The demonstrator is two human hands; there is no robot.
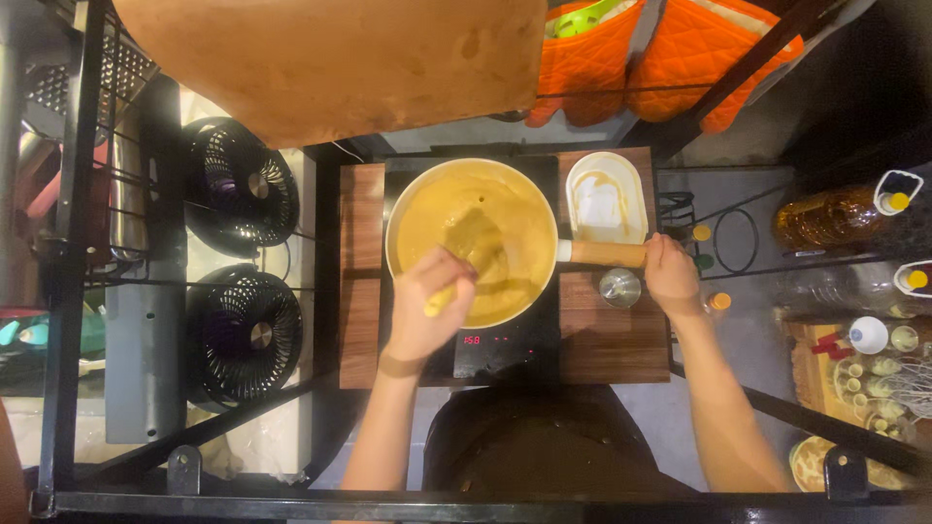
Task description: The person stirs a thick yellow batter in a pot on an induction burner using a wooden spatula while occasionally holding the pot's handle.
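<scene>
Pan (pixel 473 243): pale, round, centred on black induction hob (pixel 505 354) set between two wooden boards; filled with thick yellow-brown batter (pixel 505 218).

Left hand (pixel 427 306): over near rim of pan, grip closed around yellow-handled spatula (pixel 464 262); blade sunk in batter, handle angled back toward the body, seemingly for stirring. Slightly blurred.

Right hand (pixel 670 275): grip closed on end of wooden pan handle (pixel 604 254), which juts right over wooden board (pixel 612 340); placed apparently to steady pan against the stirring.

White oval dish (pixel 607 199): on right board, just behind handle, smeared with batter residue, otherwise empty.

Small metal cup (pixel 619 287): on same board, just in front of handle, near right hand.

Orange oven mitts (pixel 670 58): hanging behind hob, well apart from pan.

Two black fans (pixel 243 262): left of hob, one behind the other.

Amber bottle (pixel 835 215): far right, lying among other bottles and jars on table.

Metal grater (pixel 58 87): far left, on black rack.

Tan cloth or board (pixel 330 58): overhead, top of view; kind cannot be told.
</scene>
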